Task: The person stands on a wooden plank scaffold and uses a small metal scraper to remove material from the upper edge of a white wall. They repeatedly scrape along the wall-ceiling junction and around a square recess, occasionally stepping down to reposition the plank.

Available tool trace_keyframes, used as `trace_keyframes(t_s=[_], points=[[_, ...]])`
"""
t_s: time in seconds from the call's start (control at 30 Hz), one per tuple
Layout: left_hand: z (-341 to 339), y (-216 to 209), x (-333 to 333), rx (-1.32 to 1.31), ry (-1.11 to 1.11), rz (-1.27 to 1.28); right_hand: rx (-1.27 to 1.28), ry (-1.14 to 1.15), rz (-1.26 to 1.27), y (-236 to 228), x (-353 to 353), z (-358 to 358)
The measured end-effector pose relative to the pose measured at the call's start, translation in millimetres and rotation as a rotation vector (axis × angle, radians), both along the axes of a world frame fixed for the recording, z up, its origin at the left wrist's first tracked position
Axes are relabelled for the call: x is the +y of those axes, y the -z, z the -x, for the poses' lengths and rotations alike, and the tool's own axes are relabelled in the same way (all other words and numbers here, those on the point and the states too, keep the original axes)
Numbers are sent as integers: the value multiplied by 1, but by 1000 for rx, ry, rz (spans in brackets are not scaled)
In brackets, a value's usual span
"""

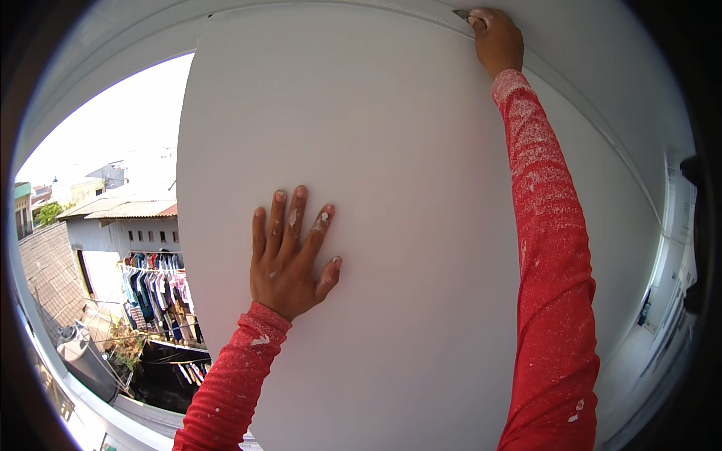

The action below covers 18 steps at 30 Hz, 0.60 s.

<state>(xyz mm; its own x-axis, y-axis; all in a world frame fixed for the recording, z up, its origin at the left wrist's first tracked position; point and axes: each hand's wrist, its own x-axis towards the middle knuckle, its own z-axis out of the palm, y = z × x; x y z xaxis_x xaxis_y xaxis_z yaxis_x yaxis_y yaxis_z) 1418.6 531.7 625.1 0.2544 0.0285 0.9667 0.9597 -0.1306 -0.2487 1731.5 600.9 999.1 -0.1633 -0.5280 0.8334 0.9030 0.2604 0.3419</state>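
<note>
My left hand [288, 259] lies flat on a smooth white wall panel [398, 248], fingers spread, with white flecks on the fingers. High up at the right, my right hand [499, 41] is closed round a small putty knife [461, 13]. Only the dark, pointed blade of the knife shows; its handle is hidden in my fist. The blade is at the ledge-like trim [425, 16] where the panel meets the ceiling. White dust and spots cover both of my red sleeves.
Left of the panel is an opening with a pale sill [128, 425]. Beyond it are a tiled roof [49, 263], hanging clothes [154, 289] and a grey tank [86, 364]. The ceiling [609, 60] slopes across the upper right. A small bottle-like object [644, 311] stands at the far right.
</note>
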Motion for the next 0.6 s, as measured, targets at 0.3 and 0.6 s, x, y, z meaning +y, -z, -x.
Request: trace_keyframes(t_s=[0.3, 0.6], points=[[-1, 0, 0, -9, 19, 12, -90, 128, 23, 3, -2, 7], [0, -1, 2, -7, 26, 11, 43, 8, -21, 1, 3, 4]])
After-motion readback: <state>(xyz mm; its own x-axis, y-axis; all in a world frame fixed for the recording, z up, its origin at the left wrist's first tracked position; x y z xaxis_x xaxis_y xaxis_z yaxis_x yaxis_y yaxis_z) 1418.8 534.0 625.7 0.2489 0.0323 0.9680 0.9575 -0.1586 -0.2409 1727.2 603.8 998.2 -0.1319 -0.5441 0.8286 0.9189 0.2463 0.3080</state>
